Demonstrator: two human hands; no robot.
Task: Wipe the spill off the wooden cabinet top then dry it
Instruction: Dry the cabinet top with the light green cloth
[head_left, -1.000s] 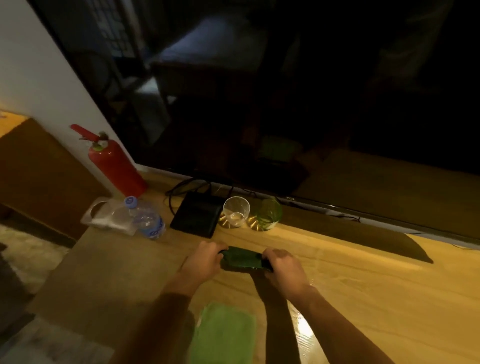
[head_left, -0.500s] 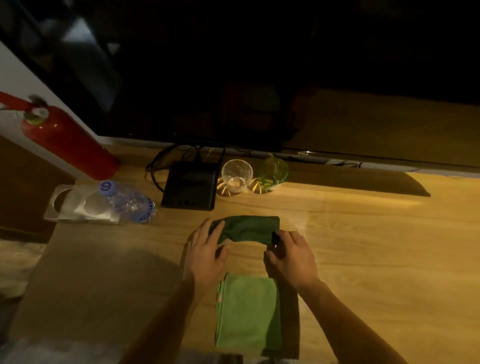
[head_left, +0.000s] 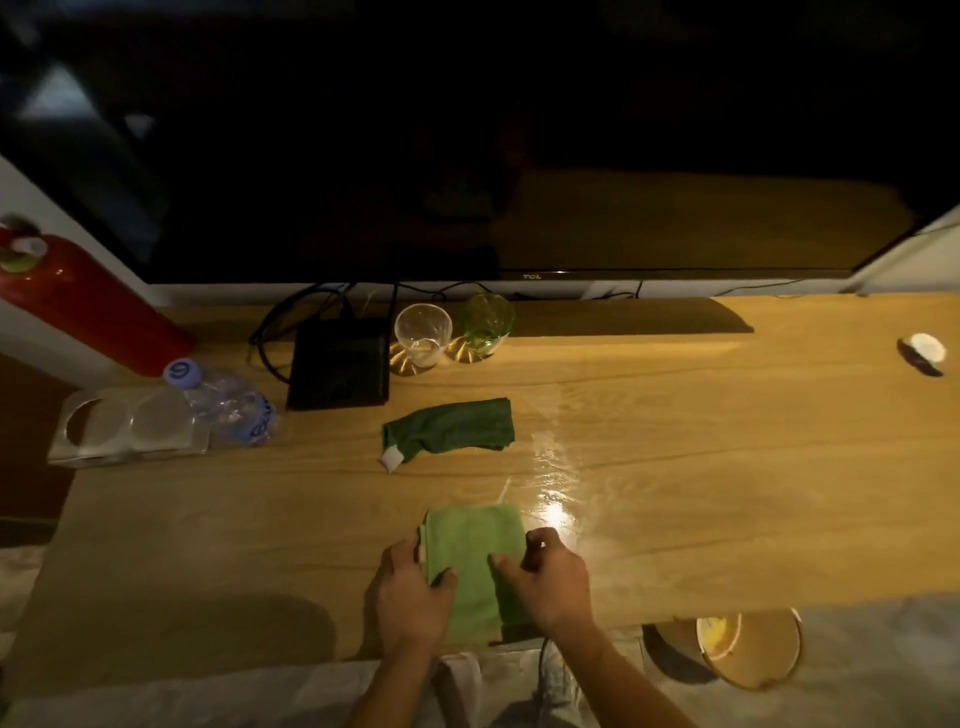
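A folded light green cloth (head_left: 475, 551) lies at the near edge of the wooden cabinet top (head_left: 727, 467). My left hand (head_left: 413, 597) grips its left edge and my right hand (head_left: 548, 577) pinches its right side. A dark green cloth (head_left: 452, 428) with a white tag lies crumpled farther back, free of both hands. A wet, shiny streak (head_left: 553, 467) runs across the wood just right of both cloths.
A black box (head_left: 340, 364) with cables, a clear glass (head_left: 422, 335) and a green glass (head_left: 485, 322) stand below the TV (head_left: 467, 156). A water bottle (head_left: 228, 402), a clear holder (head_left: 124, 426) and a red extinguisher (head_left: 88, 306) sit at left. A small white object (head_left: 922, 348) lies far right; a bucket (head_left: 748, 649) stands on the floor.
Both hands let go of the dark green cloth, which stays behind, and drew back to the near edge to take hold of the light green cloth. The view tilted down.
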